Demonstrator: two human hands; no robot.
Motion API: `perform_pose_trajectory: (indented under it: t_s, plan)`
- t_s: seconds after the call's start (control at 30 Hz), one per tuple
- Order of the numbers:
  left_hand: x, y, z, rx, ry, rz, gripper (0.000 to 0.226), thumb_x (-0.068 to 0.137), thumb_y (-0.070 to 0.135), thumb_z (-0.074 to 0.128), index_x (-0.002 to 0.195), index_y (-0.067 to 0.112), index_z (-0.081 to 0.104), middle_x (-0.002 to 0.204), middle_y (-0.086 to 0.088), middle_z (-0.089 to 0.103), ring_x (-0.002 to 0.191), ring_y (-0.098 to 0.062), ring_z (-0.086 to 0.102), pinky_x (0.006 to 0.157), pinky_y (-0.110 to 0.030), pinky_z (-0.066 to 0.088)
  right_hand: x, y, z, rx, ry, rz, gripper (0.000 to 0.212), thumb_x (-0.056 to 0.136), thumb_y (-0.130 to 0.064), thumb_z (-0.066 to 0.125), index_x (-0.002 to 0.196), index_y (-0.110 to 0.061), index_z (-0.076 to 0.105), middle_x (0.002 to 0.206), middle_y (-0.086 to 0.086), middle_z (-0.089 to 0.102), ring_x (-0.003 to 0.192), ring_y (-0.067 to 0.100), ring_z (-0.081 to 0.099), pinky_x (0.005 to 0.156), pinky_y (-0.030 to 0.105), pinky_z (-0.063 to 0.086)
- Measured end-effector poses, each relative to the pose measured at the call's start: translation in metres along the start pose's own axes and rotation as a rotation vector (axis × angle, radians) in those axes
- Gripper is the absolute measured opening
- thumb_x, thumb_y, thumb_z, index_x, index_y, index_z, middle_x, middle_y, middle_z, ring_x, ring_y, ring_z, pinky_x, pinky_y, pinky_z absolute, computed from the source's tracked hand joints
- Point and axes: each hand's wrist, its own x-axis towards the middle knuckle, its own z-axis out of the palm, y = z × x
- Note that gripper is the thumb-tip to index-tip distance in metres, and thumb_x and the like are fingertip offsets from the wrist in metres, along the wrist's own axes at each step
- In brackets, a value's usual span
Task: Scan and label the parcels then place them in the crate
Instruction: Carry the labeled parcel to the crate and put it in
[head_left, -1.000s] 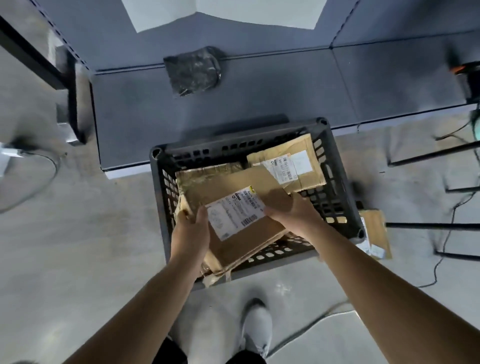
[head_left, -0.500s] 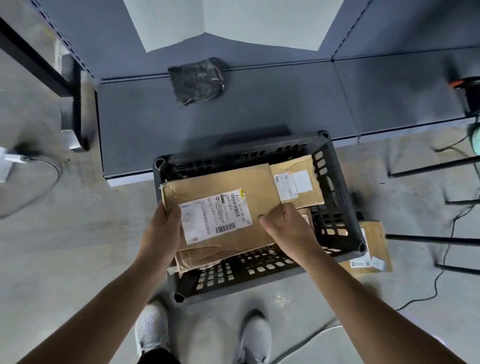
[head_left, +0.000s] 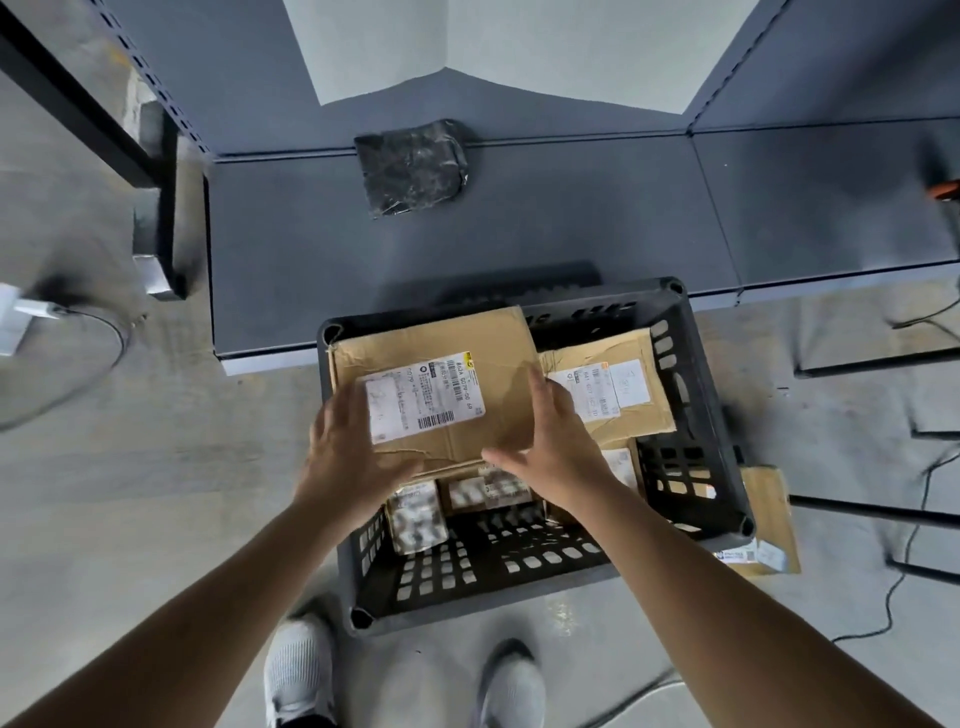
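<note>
**Overhead, two bare hands on a parcel in a crate**

Largest in view is a grey shelf (head_left: 545, 228) running along the floor, well beyond the fingertips. Just in front of it a dark slatted crate (head_left: 722, 431) stands on the concrete floor (head_left: 156, 493), holding several cardboard parcels. The top parcel (head_left: 498, 364), a flat brown box with a white shipping label (head_left: 423, 402), lies across the far left part of the crate. The left hand (head_left: 348, 457) rests on its near left corner, fingers spread apart and flat, beside the label. The right hand (head_left: 553, 441) touches its right edge, fingers together and straight, thumb out; neither hand is clamped on it. To the right of the right fingers lies a second labelled parcel (head_left: 618, 384). Below both hands, smaller labelled parcels (head_left: 415, 514) sit lower in the crate. A black plastic bag (head_left: 413, 169) lies on the shelf, far beyond the fingers. Another flat parcel (head_left: 769, 525) lies on the floor outside the crate's right wall. Two pale shoes (head_left: 298, 670) show at the bottom.
</note>
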Motion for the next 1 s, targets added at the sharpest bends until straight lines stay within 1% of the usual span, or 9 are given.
perform_pose_trajectory:
  t_s: [0.03,0.1,0.17,0.27,0.33,0.47,0.67,0.8,1.0]
  plan:
    - [0.001,-0.002,0.002,0.093,-0.058,0.030,0.111,0.074,0.054,0.074,0.155,0.020,0.005,0.162,0.004,-0.001,0.147,-0.023,0.007,0.111,-0.048,0.034,0.002,0.001,0.002,-0.030,-0.044,0.010,0.118,0.079,-0.055,0.073,0.156,-0.030,-0.012,0.160,0.008,0.013,0.140,0.028,0.036,0.112,0.046,0.041]
    - [0.005,-0.006,0.005,0.209,-0.108,0.039,0.110,0.075,0.059,0.071,0.155,0.018,0.008,0.163,0.003,-0.006,0.149,-0.022,0.000,0.114,-0.048,0.032,0.007,0.005,0.007,-0.063,-0.090,0.037,0.121,0.081,-0.053,0.073,0.155,-0.029,-0.019,0.163,0.008,0.006,0.142,0.029,0.036,0.113,0.043,0.040]
    - [0.009,-0.007,0.008,0.257,-0.096,0.044,0.107,0.076,0.060,0.070,0.155,0.021,0.009,0.163,0.002,-0.007,0.149,-0.023,0.000,0.114,-0.047,0.033,0.011,0.007,0.010,-0.080,-0.087,0.037,0.122,0.080,-0.051,0.074,0.154,-0.030,-0.021,0.164,0.008,0.004,0.141,0.030,0.038,0.111,0.041,0.039]
    - [0.009,-0.007,0.012,0.317,-0.093,0.057,0.105,0.078,0.062,0.066,0.154,0.025,0.005,0.162,0.000,-0.011,0.149,-0.026,-0.001,0.116,-0.047,0.026,0.012,0.008,0.009,-0.095,-0.073,0.029,0.125,0.078,-0.051,0.076,0.154,-0.032,-0.020,0.163,0.008,0.008,0.139,0.030,0.040,0.110,0.042,0.041]
    - [0.005,-0.006,0.010,0.346,-0.099,0.058,0.106,0.078,0.062,0.066,0.154,0.025,0.003,0.162,-0.002,-0.012,0.149,-0.028,-0.001,0.117,-0.048,0.022,0.010,0.006,0.005,-0.121,-0.074,0.039,0.123,0.078,-0.052,0.076,0.155,-0.033,-0.018,0.164,0.008,0.006,0.140,0.032,0.039,0.111,0.045,0.041]
    - [0.003,0.010,-0.012,0.340,-0.085,0.048,0.112,0.075,0.062,0.069,0.154,0.023,0.001,0.162,-0.005,-0.007,0.149,-0.030,0.002,0.116,-0.050,0.022,0.000,-0.012,-0.014,-0.169,-0.057,0.047,0.116,0.081,-0.054,0.072,0.157,-0.030,-0.013,0.165,0.004,0.001,0.144,0.032,0.032,0.112,0.048,0.040]
    - [-0.019,0.050,-0.074,0.292,-0.029,0.019,0.113,0.073,0.057,0.074,0.153,0.022,0.003,0.162,-0.005,0.000,0.148,-0.031,0.006,0.115,-0.053,0.025,-0.034,-0.058,-0.062,-0.207,-0.017,0.037,0.106,0.085,-0.060,0.062,0.157,-0.029,-0.009,0.166,0.003,0.000,0.147,0.031,0.027,0.113,0.052,0.037]
    - [-0.069,0.087,-0.137,0.271,-0.025,-0.015,0.113,0.074,0.058,0.073,0.153,0.021,0.002,0.161,-0.006,0.002,0.147,-0.032,0.007,0.114,-0.054,0.027,-0.087,-0.101,-0.107,-0.173,0.020,0.031,0.102,0.086,-0.062,0.061,0.157,-0.028,-0.004,0.166,0.002,0.002,0.148,0.029,0.026,0.112,0.053,0.038]
    - [-0.162,0.152,-0.248,0.254,-0.005,-0.029,0.110,0.077,0.059,0.070,0.154,0.022,0.000,0.161,-0.010,0.001,0.148,-0.034,0.003,0.116,-0.054,0.023,-0.186,-0.171,-0.189,-0.170,0.095,0.011,0.098,0.088,-0.064,0.058,0.158,-0.027,0.001,0.165,0.006,0.007,0.149,0.030,0.021,0.111,0.058,0.036]
